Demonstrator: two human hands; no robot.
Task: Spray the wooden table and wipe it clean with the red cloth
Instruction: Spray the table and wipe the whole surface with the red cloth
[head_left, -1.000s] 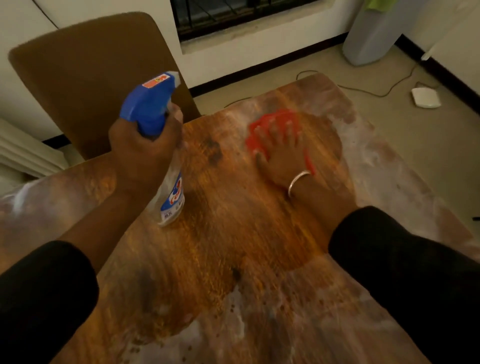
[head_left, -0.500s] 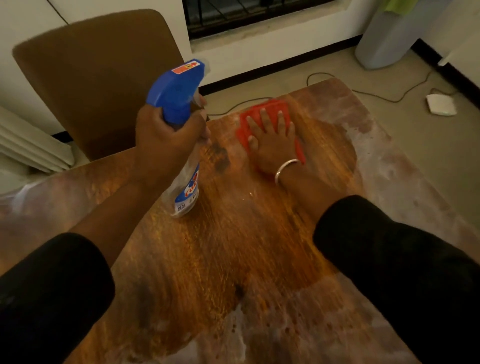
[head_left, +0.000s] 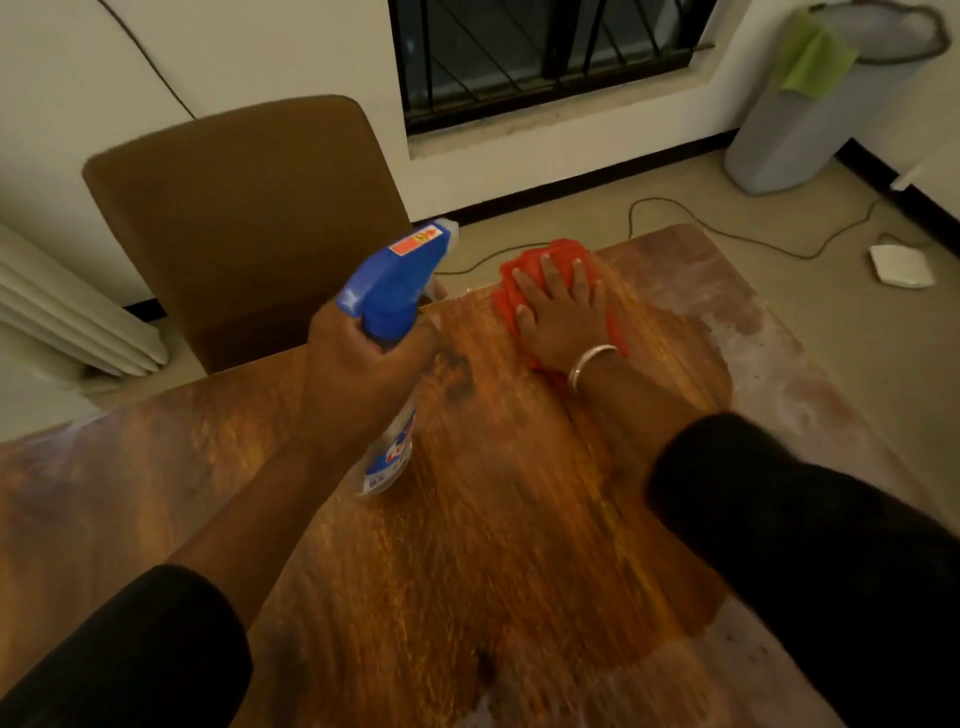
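One spray bottle (head_left: 390, 332), blue trigger head, gripped upright in left hand (head_left: 363, 374) above the tabletop (head_left: 493, 545). One red cloth (head_left: 524, 275) at the tabletop's far edge, pressed flat under right hand (head_left: 563, 317), fingers spread, one bangle (head_left: 589, 358) on that wrist. One brown chair (head_left: 244, 218) behind; one cable (head_left: 727, 234) on floor.

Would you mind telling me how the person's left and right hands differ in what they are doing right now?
The left hand is raised above the wooden table, while the right hand lies flat on it. The left hand is closed around the neck of the spray bottle; the right hand has its fingers spread, pressing the red cloth. Only the right wrist wears a bangle. Both arms have dark sleeves.
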